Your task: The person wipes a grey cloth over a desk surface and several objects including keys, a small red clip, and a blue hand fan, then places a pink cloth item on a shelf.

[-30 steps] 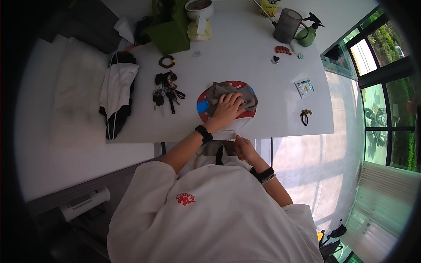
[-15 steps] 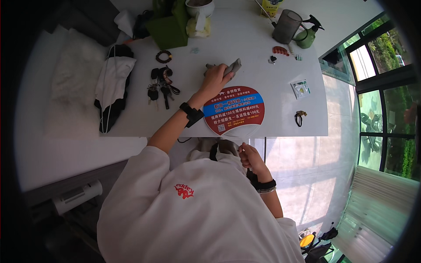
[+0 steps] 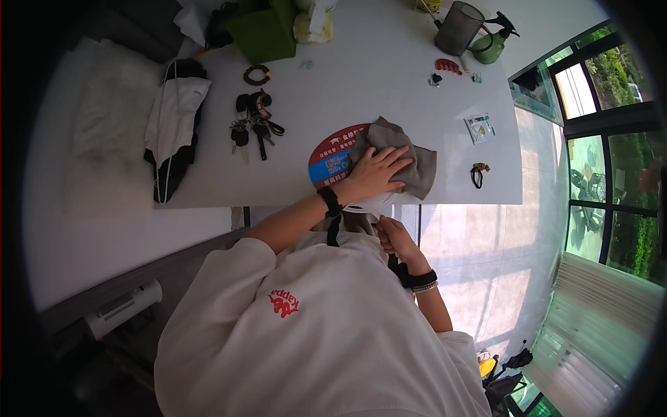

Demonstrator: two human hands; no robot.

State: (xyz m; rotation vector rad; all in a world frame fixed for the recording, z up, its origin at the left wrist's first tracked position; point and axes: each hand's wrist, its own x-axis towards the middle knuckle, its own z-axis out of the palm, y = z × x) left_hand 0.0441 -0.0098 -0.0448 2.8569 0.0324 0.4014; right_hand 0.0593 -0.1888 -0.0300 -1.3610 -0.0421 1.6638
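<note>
A round hand fan (image 3: 326,163) in red and blue lies at the table's front edge. Its white ribbed lower end reaches over that edge. My left hand (image 3: 375,172) rests flat on a grey cloth (image 3: 417,167), fingers spread, pressing it against the fan. The cloth covers the fan's right part and spills past it onto the table. Below the edge, close to my body, my right hand (image 3: 397,236) is closed around the fan's handle, which the fingers mostly hide.
On the white table (image 3: 292,187) lie keys (image 3: 253,121), a bead bracelet (image 3: 256,74), a small packet (image 3: 479,128), a hair tie (image 3: 477,175) and a red comb (image 3: 448,66). At the back stand a green box (image 3: 260,31), a grey jug (image 3: 458,29) and a spray bottle (image 3: 492,45).
My left hand has come down toward me and right with the cloth. The cloth, bunched above the fan before, is now spread over the fan's right side. My right hand keeps its grip.
</note>
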